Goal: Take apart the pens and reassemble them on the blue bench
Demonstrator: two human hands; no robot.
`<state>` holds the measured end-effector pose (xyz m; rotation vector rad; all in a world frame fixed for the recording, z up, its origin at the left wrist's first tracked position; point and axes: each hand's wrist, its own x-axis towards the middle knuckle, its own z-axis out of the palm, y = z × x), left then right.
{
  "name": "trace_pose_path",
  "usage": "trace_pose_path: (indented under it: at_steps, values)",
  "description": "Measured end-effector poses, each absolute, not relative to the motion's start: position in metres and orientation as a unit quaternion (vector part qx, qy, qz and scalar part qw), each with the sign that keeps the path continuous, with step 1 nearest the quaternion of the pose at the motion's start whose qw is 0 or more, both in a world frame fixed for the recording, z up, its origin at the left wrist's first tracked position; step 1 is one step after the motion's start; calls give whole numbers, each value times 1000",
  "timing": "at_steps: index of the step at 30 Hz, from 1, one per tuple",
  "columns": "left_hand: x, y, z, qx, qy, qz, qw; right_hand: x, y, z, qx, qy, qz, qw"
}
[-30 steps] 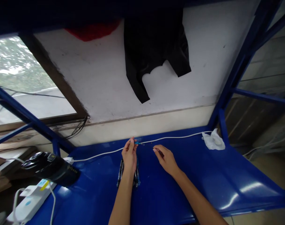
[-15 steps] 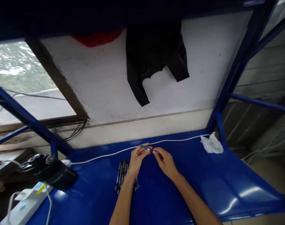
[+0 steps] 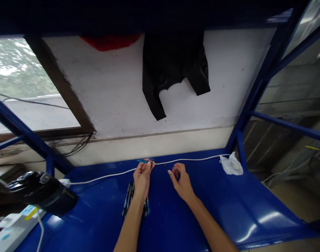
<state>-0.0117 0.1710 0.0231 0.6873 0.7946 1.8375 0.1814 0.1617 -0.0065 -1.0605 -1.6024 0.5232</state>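
Observation:
My left hand [image 3: 142, 178] is closed on a slim blue pen [image 3: 141, 161], pinched between thumb and fingers near the back of the blue surface. The pen points left, and its right end is partly hidden by my fingers. My right hand [image 3: 181, 181] is apart from it to the right, thumb away from the curled fingers, with nothing visible between them. Below my left hand lie several dark pens [image 3: 128, 198] in clear wrapping, partly covered by my left forearm.
A white cord [image 3: 107, 177] runs along the back of the blue surface [image 3: 96, 217]. Crumpled white tissue [image 3: 231, 164] lies at the right. To the left are a black bottle [image 3: 48, 194] and a white power strip [image 3: 15, 227]. Black cloth [image 3: 172, 63] hangs above.
My hands have separated: the left has moved left with the blue pen, while the right has let go and its thumb and fingers have parted. The view has shifted slightly.

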Motion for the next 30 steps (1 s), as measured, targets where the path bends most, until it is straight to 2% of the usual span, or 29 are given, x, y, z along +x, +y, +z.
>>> trace_pose_path:
  at_steps: [5, 14, 23, 30]
  values:
    - [-10, 171, 26, 283, 321, 752, 500, 182, 160, -7, -448, -672, 241, 538]
    - [9, 163, 25, 402, 363, 672, 505, 182, 158, -6, -426, -689, 268, 521]
    - [11, 160, 28, 400, 357, 673, 509, 181, 161, -9, -422, -703, 254, 513]
    - [14, 155, 30, 447, 374, 619, 525, 182, 160, -7, -402, -709, 275, 510]
